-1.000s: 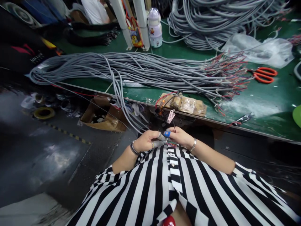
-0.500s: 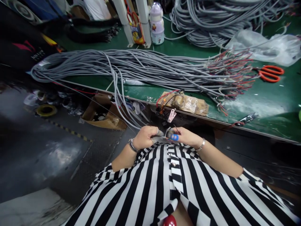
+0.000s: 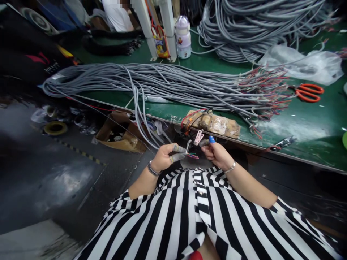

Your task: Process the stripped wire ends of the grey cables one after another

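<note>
Just below the bench edge, my left hand [image 3: 167, 156] is closed round the end of a grey cable [image 3: 146, 133] that hangs down from the bundle above. Grey tape covers its fingertips. Thin coloured wires [image 3: 192, 155] stick out of that cable end, between my two hands. My right hand [image 3: 217, 153] is pinched at those wires, with a blue cot on one fingertip; what it pinches is too small to name. A pink clip [image 3: 198, 137] hangs right above the hands.
A long bundle of grey cables [image 3: 168, 81] with coloured stripped ends lies across the green bench [image 3: 306, 115]. Orange scissors [image 3: 309, 92], a plastic bag [image 3: 300, 59], a taped block [image 3: 217, 124], a bottle [image 3: 183, 37] and a small cutter [image 3: 282, 143] sit on it. A cardboard box [image 3: 119, 131] is on the floor.
Both hands rose from my lap toward the bench edge and drew slightly apart, showing the coloured wires between them. The right fingertip with the blue cot now points upward.
</note>
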A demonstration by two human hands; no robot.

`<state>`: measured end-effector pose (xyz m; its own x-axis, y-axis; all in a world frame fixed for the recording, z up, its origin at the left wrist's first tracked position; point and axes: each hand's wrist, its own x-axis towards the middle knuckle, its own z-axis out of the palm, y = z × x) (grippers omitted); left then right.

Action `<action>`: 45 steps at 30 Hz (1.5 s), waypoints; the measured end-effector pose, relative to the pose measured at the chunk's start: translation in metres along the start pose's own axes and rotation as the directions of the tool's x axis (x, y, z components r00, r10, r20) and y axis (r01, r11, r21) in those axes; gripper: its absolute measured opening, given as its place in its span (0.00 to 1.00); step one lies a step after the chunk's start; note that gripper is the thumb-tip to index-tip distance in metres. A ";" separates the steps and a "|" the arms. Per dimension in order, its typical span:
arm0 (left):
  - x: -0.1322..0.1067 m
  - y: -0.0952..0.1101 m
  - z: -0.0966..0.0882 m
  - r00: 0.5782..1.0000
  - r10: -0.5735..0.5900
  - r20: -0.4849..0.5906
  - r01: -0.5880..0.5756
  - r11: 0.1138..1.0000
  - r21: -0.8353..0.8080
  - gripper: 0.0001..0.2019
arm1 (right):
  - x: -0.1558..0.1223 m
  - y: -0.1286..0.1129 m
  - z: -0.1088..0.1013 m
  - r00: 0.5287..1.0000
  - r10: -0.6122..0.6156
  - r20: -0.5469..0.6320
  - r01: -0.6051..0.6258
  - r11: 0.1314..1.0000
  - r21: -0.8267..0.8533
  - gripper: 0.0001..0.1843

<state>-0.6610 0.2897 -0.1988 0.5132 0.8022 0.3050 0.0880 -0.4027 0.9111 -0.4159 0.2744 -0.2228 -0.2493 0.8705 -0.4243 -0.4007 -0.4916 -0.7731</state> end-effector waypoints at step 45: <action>0.029 -0.013 0.028 0.994 -0.101 0.051 0.103 0.993 -0.052 0.15 | 0.020 -0.001 0.029 0.993 -0.090 -0.071 0.100 0.983 0.151 0.35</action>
<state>-0.6234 0.3064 -0.2099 0.5443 0.8154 0.1974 0.0959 -0.2943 0.9509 -0.4462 0.2918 -0.2173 -0.1487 0.9108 -0.3852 -0.5524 -0.3996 -0.7316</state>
